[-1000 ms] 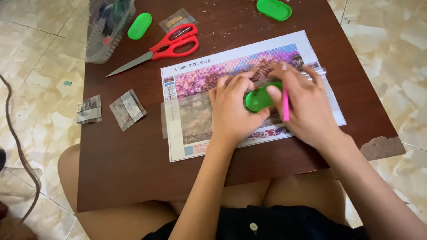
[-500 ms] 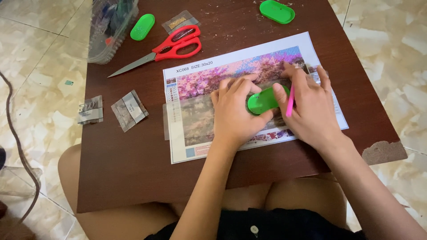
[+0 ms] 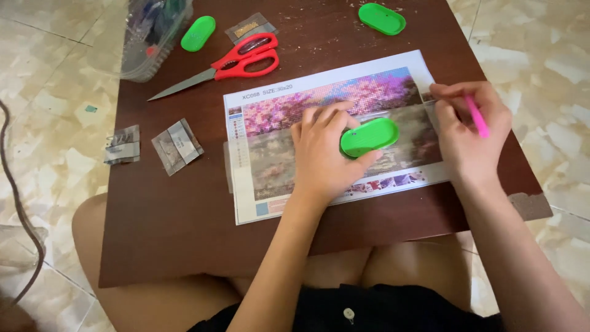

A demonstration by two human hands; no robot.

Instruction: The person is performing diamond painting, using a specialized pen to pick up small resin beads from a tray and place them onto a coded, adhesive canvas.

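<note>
left hand (image 3: 322,154) lies on bead canvas (image 3: 276,123), fingers curled round green oval tray (image 3: 370,136) at canvas middle. right hand (image 3: 470,132) pinches pink pen (image 3: 477,115) at canvas right edge. red scissors (image 3: 236,61) on desk (image 3: 172,215).

Your green oval tray (image 3: 369,136) lies flat on the middle of the mosaic canvas (image 3: 276,154), tilted slightly up to the right, its left end pinched in your left hand (image 3: 322,157). Your pink pen (image 3: 477,115) slants in your right hand (image 3: 470,132), at the canvas's right edge, apart from the tray.
</note>
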